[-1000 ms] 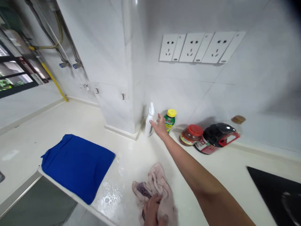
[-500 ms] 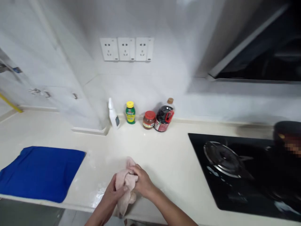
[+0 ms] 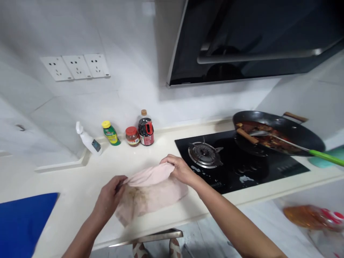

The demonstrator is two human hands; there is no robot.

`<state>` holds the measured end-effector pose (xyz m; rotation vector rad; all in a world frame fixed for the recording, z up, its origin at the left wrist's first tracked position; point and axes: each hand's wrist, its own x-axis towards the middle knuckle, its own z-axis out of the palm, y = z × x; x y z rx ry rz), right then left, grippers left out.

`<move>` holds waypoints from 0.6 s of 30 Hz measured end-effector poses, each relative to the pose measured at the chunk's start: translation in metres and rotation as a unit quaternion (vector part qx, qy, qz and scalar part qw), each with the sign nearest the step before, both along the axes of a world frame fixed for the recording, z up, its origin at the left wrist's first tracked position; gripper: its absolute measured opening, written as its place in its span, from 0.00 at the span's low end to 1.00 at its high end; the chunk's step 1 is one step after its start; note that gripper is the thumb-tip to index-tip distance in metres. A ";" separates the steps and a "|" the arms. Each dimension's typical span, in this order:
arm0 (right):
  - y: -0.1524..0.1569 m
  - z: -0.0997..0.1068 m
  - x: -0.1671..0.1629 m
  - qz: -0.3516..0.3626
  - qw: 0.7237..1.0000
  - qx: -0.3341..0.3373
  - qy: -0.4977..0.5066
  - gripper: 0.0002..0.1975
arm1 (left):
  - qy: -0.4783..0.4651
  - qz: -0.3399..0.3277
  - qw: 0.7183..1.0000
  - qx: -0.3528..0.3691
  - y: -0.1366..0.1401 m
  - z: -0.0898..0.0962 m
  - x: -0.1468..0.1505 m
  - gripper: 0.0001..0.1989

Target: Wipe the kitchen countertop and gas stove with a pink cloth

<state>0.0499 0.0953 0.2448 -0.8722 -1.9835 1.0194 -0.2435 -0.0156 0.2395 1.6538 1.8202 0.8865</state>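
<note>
A pale pink cloth (image 3: 158,195) with brown stains hangs spread between my two hands, just over the cream countertop (image 3: 113,161). Its upper edge is gripped at the left corner by my left hand (image 3: 110,195), whose fingers are pinched together. My right hand (image 3: 180,170) pinches the opposite upper corner, close to the near left edge of the black gas stove (image 3: 228,179). The lower part of the cloth droops toward the counter's front edge and is slightly blurred.
Against the wall stand a white spray bottle (image 3: 88,139), a green bottle (image 3: 111,134), a red-lidded jar (image 3: 132,137) and a dark sauce bottle (image 3: 146,130). A wok (image 3: 301,136) of food with a green-handled spatula (image 3: 325,157) sits on the stove. A blue cloth (image 3: 24,222) lies left.
The bunched cloth is now spread open between my hands, which have moved apart. My view has turned right, bringing the whole wok into sight.
</note>
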 end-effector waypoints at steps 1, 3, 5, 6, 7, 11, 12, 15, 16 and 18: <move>0.005 0.007 0.009 -0.015 1.000 0.012 0.005 0.12 | 0.008 -0.009 1.000 0.021 0.011 0.008 0.006 0.14; 0.010 0.019 0.026 -0.035 0.999 0.040 0.008 0.12 | 0.024 -0.023 0.998 0.061 0.029 0.022 0.018 0.13; 0.010 0.025 0.044 -0.044 0.996 0.073 -0.003 0.14 | 0.051 -0.031 0.992 0.113 0.040 0.026 0.029 0.13; 0.008 0.024 0.053 -0.044 0.995 0.089 -0.018 0.15 | 0.070 -0.038 0.986 0.144 0.042 0.022 0.035 0.13; 0.003 0.019 0.062 -0.042 0.993 0.104 -0.042 0.17 | 0.091 -0.050 0.979 0.175 0.042 0.014 0.041 0.13; -0.036 -0.040 0.094 -0.043 0.975 0.081 -0.201 0.19 | 0.160 -0.144 0.945 0.247 0.013 -0.066 0.060 0.13; -0.051 -0.061 0.101 -0.046 0.968 0.044 -0.243 0.17 | 0.178 -0.162 0.940 0.243 0.001 -0.093 0.064 0.14; -0.095 -0.120 0.119 -0.031 0.931 -0.051 -0.360 0.17 | 0.246 -0.161 0.934 0.204 -0.037 -0.165 0.076 0.16; -0.108 -0.135 0.124 -0.028 0.920 -0.060 -0.386 0.19 | 0.266 -0.143 0.935 0.187 -0.047 -0.181 0.080 0.17; -0.124 -0.159 0.128 -0.046 0.919 -0.037 -0.390 0.23 | 0.300 -0.109 0.932 0.173 -0.058 -0.200 0.089 0.20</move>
